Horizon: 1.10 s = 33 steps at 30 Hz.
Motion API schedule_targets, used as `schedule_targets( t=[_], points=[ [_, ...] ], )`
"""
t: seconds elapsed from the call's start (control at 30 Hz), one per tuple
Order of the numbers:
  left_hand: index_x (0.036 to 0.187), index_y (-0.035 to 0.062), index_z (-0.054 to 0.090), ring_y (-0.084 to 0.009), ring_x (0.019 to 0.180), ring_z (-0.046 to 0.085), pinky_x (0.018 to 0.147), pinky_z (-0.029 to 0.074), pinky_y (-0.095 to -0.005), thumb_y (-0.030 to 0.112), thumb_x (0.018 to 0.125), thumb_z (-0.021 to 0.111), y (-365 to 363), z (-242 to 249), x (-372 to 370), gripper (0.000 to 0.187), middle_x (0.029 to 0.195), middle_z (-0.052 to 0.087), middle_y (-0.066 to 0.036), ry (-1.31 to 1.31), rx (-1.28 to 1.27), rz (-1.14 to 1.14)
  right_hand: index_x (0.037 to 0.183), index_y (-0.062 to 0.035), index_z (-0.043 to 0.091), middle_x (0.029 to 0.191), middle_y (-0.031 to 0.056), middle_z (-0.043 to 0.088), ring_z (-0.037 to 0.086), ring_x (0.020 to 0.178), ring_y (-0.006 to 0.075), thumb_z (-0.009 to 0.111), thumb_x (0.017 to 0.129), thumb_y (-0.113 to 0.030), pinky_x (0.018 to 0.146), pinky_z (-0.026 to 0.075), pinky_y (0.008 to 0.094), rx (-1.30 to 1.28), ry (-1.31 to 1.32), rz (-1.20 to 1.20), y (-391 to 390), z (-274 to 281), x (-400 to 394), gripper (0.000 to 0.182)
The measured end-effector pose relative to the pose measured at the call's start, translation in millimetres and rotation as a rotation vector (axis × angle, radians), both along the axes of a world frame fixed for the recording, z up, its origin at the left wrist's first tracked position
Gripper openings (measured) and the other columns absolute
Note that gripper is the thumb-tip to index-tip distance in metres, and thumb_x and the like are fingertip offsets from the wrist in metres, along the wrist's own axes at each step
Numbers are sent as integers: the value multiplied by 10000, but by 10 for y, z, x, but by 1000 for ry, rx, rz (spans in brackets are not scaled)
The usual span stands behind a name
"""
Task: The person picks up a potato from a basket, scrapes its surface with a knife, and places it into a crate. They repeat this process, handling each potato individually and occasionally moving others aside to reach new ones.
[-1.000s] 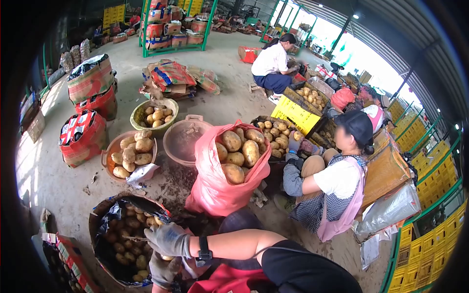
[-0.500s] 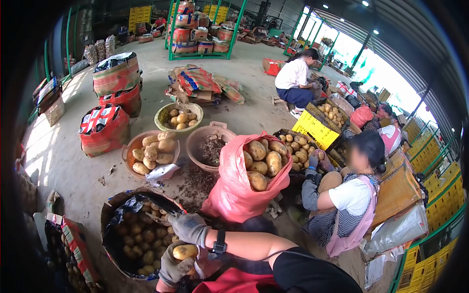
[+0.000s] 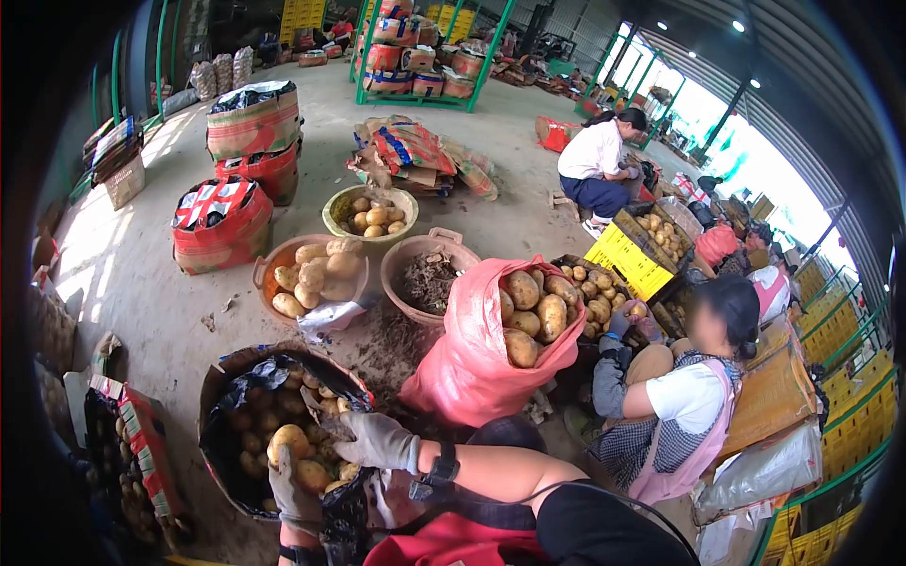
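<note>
Red sack [image 3: 472, 377] of potatoes — seated co-worker [image 3: 679, 396] beside; yellow crate [image 3: 628, 259] behind.

Lined box [image 3: 236, 415] w/ potatoes sat front-left; two baskets [image 3: 311, 274] behind it, sack [image 3: 472, 368] of potatoes to its right. Co-worker [image 3: 679, 396] sat right of sack; crate [image 3: 628, 259] behind. Left hand [image 3: 293, 491] held potato [image 3: 288, 441] over box.

Daylight enters from the open shed side at upper right, where it blows out to white glare, a bright patch falls on the concrete floor [image 3: 113, 274] at left, and fisheye distortion with heavy black vignetting bends and darkens all edges.
</note>
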State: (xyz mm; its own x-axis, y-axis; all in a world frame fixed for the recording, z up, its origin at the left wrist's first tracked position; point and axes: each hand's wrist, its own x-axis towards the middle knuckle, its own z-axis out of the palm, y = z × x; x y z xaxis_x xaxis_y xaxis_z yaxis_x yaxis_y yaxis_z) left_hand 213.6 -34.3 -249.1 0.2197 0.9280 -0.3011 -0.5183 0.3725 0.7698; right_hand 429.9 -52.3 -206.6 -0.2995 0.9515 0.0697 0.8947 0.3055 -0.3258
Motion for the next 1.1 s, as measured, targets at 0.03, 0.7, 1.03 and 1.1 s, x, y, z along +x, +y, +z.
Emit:
schedule_targets(
  t=[0.03,0.7,1.03,1.1],
  points=[
    [1267,60,605,-145,837,656,691,558,-277,481,1026,612,3,29,24,486,1005,661,-55,24,-10,18,1067,12,676,904,251,700,720,853,372,703,914,-311,745,547,447,-271,575,-222,-14,145,-15,359],
    [1332,72,601,-155,1032,654,845,579,-304,497,1013,629,53,-161,-11,532,1155,656,-42,-63,-61,1,1061,-10,681,859,133,703,675,799,266,692,896,-191,767,539,393,-300,944,-195,-67,-154,-68,246],
    [1420,54,539,-276,1205,668,974,596,-406,463,1053,554,89,-51,-74,550,1326,658,-141,-370,-175,-128,1254,4,643,1040,104,723,676,1017,181,652,931,-138,910,530,345,-309,1033,-196,-99,-66,-86,352],
    [1463,95,500,-255,1116,705,868,616,-349,444,963,712,67,142,-18,646,1264,694,-137,-466,-200,-96,1232,8,662,992,23,724,656,861,122,670,932,-152,790,550,305,-522,1160,-279,-89,-103,-88,340]
  ],
)
